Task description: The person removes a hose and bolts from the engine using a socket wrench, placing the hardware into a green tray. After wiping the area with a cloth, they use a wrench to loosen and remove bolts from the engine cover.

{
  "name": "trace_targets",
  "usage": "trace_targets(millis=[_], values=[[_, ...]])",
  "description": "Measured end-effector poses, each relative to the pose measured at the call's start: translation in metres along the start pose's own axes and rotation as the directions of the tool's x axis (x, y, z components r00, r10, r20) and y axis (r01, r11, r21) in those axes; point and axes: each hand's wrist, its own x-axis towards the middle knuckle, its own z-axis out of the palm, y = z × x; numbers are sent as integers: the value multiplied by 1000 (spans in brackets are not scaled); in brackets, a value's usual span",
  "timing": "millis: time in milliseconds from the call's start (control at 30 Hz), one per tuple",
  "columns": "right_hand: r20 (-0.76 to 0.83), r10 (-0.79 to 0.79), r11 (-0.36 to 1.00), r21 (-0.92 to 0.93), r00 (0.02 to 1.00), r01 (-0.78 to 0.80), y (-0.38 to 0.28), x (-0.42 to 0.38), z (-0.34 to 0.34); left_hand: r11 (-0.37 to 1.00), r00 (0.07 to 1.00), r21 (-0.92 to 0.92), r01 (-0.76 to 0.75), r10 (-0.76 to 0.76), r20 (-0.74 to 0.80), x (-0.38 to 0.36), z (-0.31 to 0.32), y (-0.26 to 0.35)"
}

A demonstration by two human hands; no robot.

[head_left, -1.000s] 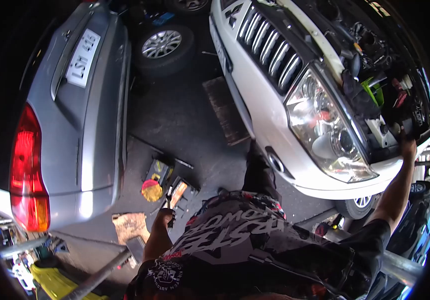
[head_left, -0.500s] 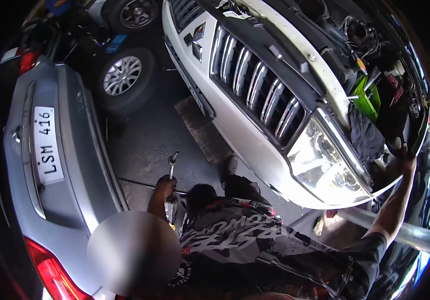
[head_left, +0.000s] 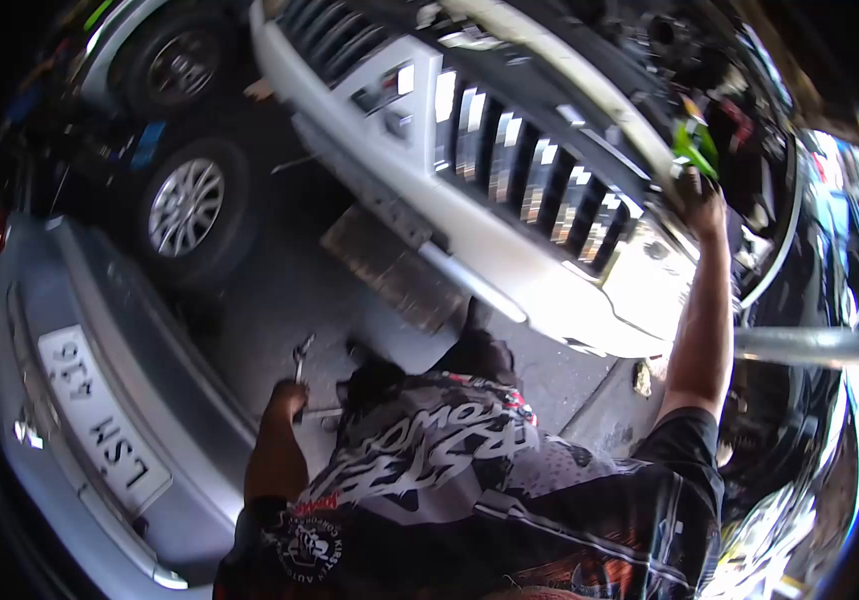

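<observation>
At the lower left, my left hand (head_left: 292,398) is closed round a metal hand tool (head_left: 302,352), whose shiny head points up over the floor. A second pale bar juts sideways beside that hand. My right arm reaches up past the headlight (head_left: 650,268) of the white car. My right hand (head_left: 702,202) is at the edge of the engine bay, just below a bright green object (head_left: 696,148) and touching or nearly touching it. Motion blur hides its fingers, so its grip is unclear.
A grey car (head_left: 185,400) with a number plate stands at the left. Beyond it lies a loose wheel (head_left: 188,208), with another wheel (head_left: 182,66) behind. A wooden board (head_left: 395,268) sits under the white car's bumper (head_left: 490,230). A metal pole (head_left: 810,346) crosses at the right.
The view has shifted and turned. My right hand has moved from deep at the right of the engine bay up to the green object. My left hand still holds the tool.
</observation>
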Motion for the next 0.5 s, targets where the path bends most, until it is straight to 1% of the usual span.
trace_targets(millis=[33,67,100,167,233,267,300,333,367,400,467,500], values=[[57,64,970,-240,996,-49,-13,3,13,939,985,-311,147,-167,-38,-23,-17,16],[74,-65,924,-371,995,88,-9,9,28,765,941,-605,220,-329,-74,-61,-48,54],[115,-86,908,-399,990,125,-2,14,30,700,934,-683,208,-348,-73,-59,-44,42],[67,-157,953,-250,985,169,18,16,37,559,925,-812,168,-375,-66,-50,-35,20],[76,14,993,-115,997,-6,7,16,27,829,965,-535,161,-245,-88,-46,-27,5],[29,148,989,-17,989,-148,-3,14,23,923,982,-361,134,-174,-79,-48,-23,-3],[16,148,989,-28,989,-148,-9,8,21,981,993,-172,93,-104,-56,-48,-20,-12],[0,144,989,-40,990,-144,-13,5,19,944,976,-253,213,-220,2,-41,-12,-17],[-20,136,989,-49,991,-137,-17,5,16,967,982,-169,190,-187,34,-36,-5,-22],[-14,165,986,25,986,-164,-18,5,14,983,986,-86,159,-154,66,-29,-3,-25],[-4,169,985,37,986,-169,-16,5,13,986,981,2,169,-168,100,-35,-23,1],[3,172,984,43,985,-172,-16,5,13,975,977,-86,206,-199,77,-24,-23,3]])
